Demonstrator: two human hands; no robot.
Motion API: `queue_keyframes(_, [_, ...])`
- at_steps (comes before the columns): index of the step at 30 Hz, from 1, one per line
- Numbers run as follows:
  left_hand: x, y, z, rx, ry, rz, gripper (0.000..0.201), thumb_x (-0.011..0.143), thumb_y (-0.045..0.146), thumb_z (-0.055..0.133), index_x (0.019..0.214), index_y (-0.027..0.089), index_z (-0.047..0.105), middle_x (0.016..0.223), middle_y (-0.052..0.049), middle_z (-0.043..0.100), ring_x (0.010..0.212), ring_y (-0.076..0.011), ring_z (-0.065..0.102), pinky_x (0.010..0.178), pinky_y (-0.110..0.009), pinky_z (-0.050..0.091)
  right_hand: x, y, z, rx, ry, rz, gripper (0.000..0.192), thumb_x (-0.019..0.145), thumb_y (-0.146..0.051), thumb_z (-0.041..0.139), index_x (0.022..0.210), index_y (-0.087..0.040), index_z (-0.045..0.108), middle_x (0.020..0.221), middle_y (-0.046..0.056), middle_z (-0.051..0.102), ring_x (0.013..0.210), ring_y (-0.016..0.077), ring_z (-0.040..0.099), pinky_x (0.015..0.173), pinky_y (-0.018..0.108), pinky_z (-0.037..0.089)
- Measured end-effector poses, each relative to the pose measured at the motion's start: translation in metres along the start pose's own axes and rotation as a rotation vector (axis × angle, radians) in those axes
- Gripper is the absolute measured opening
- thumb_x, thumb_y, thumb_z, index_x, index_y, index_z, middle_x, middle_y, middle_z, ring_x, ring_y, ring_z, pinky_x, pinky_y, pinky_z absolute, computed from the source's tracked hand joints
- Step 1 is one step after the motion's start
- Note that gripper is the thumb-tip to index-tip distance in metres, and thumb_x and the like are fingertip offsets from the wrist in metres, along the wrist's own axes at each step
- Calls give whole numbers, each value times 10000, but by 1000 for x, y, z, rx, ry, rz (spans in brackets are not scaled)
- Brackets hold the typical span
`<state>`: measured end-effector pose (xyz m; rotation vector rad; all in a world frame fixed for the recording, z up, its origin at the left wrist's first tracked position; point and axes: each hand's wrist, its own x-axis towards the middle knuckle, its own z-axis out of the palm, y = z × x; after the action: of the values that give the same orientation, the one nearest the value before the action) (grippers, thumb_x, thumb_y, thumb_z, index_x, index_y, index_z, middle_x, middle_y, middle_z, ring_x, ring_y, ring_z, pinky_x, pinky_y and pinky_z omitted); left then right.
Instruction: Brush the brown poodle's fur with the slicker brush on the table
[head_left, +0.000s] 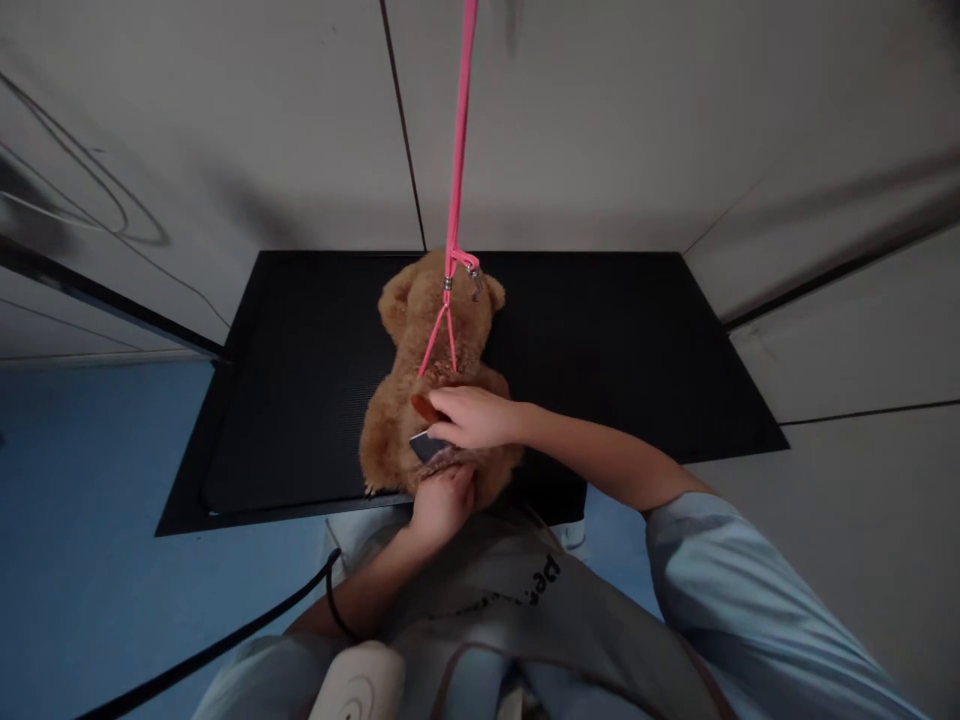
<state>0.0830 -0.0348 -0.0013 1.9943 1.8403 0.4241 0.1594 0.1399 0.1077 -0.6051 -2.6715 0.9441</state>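
centrally, right hand (pixel 469 415) fingers gripping brush (pixel 426 443), left hand (pixel 441 500) clutching dog (pixel 420 400), near mat edge (pixel 300 505)

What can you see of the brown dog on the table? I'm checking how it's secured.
The brown dog has fluffy, curly tan fur and stands on the black table mat, facing away from the camera. A pink leash hangs taut from above, looping around its neck. The right hand presses a brush to its back; the left hand touches its rear.
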Motion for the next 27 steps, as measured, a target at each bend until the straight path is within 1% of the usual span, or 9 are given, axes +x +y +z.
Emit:
queue_keyframes(4, [-2, 0, 1, 45, -75, -63, 250, 809, 141, 466, 947, 148, 674, 768, -90, 668, 706, -202, 630, 639, -283, 476, -3, 7, -2, 14, 309, 114, 66, 849, -253, 519, 847, -187, 512, 875, 56, 580, 810, 182, 539, 734, 328, 427])
queue_keyframes(7, [-5, -2, 3, 41, -52, -50, 256, 799, 144, 473, 947, 143, 681, 792, -100, 677, 721, -208, 636, 654, -293, 489, -11, 5, -1, 73, 174, 23, 87, 834, -275, 546, 852, -193, 520, 862, 41, 586, 808, 179, 548, 741, 326, 435])
queue_keyframes(9, [-8, -4, 5, 31, 2, -27, 307, 805, 140, 462, 1033, 141, 667, 812, -97, 684, 717, -200, 638, 658, -290, 497, -18, 5, 1, 89, 82, 103, 107, 826, -287, 558, 819, -188, 517, 792, 34, 580, 739, 176, 545, 693, 323, 434])
queue_keyframes(13, [-13, -9, 10, 38, 71, 15, 322, 816, 145, 447, 1058, 143, 660, 808, -89, 686, 708, -183, 637, 642, -268, 503, -31, 7, 9, 46, 385, 270, 110, 847, -269, 514, 893, -169, 518, 899, 73, 578, 835, 194, 552, 751, 339, 433])
queue_keyframes(16, [-13, -10, 12, 15, 106, 45, 337, 817, 141, 450, 1089, 143, 650, 827, -90, 686, 738, -187, 639, 679, -279, 512, -42, 9, 19, 146, 272, 213, 112, 820, -279, 544, 872, -182, 524, 843, 42, 584, 790, 176, 553, 719, 314, 437])
queue_keyframes(18, [-13, -8, 8, -31, 132, 65, 350, 837, 142, 432, 1123, 134, 632, 873, -99, 686, 764, -187, 640, 706, -290, 516, -49, 12, 25, 207, 258, 290, 97, 813, -279, 540, 838, -186, 522, 759, 18, 575, 708, 160, 540, 667, 300, 433])
queue_keyframes(22, [-11, -5, -13, -191, 99, 223, 324, 873, 169, 418, 1136, 145, 606, 906, -88, 665, 784, -162, 621, 715, -271, 507, -61, 24, 33, 253, 556, 377, 154, 809, -305, 529, 896, -178, 532, 795, 24, 580, 712, 154, 542, 675, 301, 440])
queue_keyframes(24, [-5, -11, -26, -250, 207, 253, 269, 866, 195, 452, 1076, 166, 617, 881, -73, 644, 807, -162, 603, 737, -275, 497, -66, 32, 35, 361, 562, 348, 180, 786, -317, 547, 897, -177, 535, 782, 14, 580, 702, 147, 545, 672, 294, 447])
queue_keyframes(27, [16, -31, -34, -293, 652, -21, 194, 826, 255, 530, 978, 162, 607, 952, -86, 618, 943, -194, 577, 872, -338, 467, -70, 44, 31, 489, 701, 447, 168, 787, -335, 531, 854, -181, 521, 730, -2, 562, 669, 138, 539, 649, 286, 448])
